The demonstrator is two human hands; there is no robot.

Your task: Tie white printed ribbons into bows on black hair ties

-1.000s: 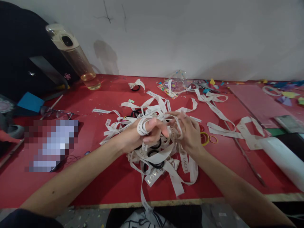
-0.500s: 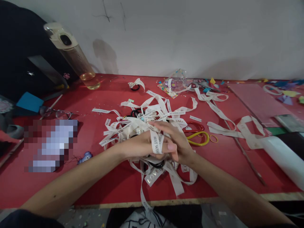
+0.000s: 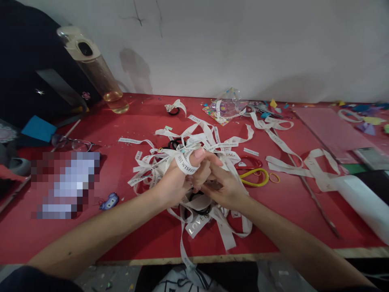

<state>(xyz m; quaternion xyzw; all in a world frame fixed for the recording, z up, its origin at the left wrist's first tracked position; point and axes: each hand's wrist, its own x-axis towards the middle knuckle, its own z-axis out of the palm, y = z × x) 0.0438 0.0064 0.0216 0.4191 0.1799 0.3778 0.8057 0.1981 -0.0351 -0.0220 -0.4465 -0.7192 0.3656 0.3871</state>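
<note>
A white printed ribbon [image 3: 186, 165] with the words "BEST WISHES" curves round the raised thumb of my left hand [image 3: 174, 180], whose other fingers are curled in. My right hand [image 3: 226, 184] meets it from the right, fingertips bent against the left fingers where the ribbon runs in; the exact pinch is partly hidden. Both hands hover over a tangled heap of white ribbons [image 3: 226, 237] on the red table [image 3: 127, 239]. Black hair ties [image 3: 200, 205] show among the strips below my hands. Yellow-handled scissors [image 3: 258, 178] lie just right of the heap.
Left are a water bottle [image 3: 101, 77], glasses [image 3: 77, 144], a pixelated phone-like thing [image 3: 68, 186] and a small purple trinket [image 3: 110, 201]. A ribbon-trimmed hair tie [image 3: 174, 110] lies behind the heap. On the right are loose ribbons [image 3: 279, 142], a thin stick [image 3: 319, 207] and a white roll [image 3: 361, 207].
My left hand has turned thumb-up, and the ribbon loop has shifted up and left with it. My right hand has drawn lower, its fingers now bent in against the left ones.
</note>
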